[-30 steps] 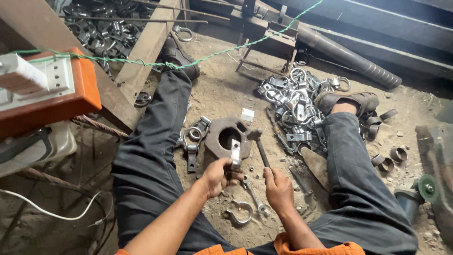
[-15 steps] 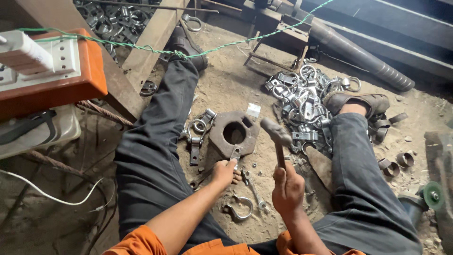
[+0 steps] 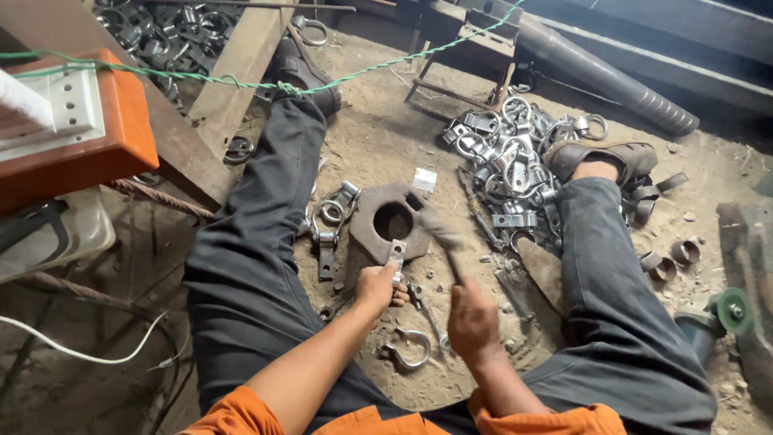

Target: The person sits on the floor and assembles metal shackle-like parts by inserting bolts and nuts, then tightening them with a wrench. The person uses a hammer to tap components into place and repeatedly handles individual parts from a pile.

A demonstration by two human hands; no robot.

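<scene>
I sit on a dirt floor with my legs spread. My left hand grips a small grey metal clamp piece and rests its end on the near edge of a thick rusty octagonal steel block with a round hole. My right hand is closed on the handle of a hammer, blurred by motion, with its head just right of the clamp piece and over the block's near right edge.
A pile of shiny metal clamps and rings lies by my right foot. More clamp parts sit left of the block, and a curved clamp lies near my lap. An orange box, wooden planks and a green rope stand to the left.
My right hand raised the hammer and has now brought it down toward the block. My left hand has kept the clamp piece on the block's edge. The view has shifted closer.
</scene>
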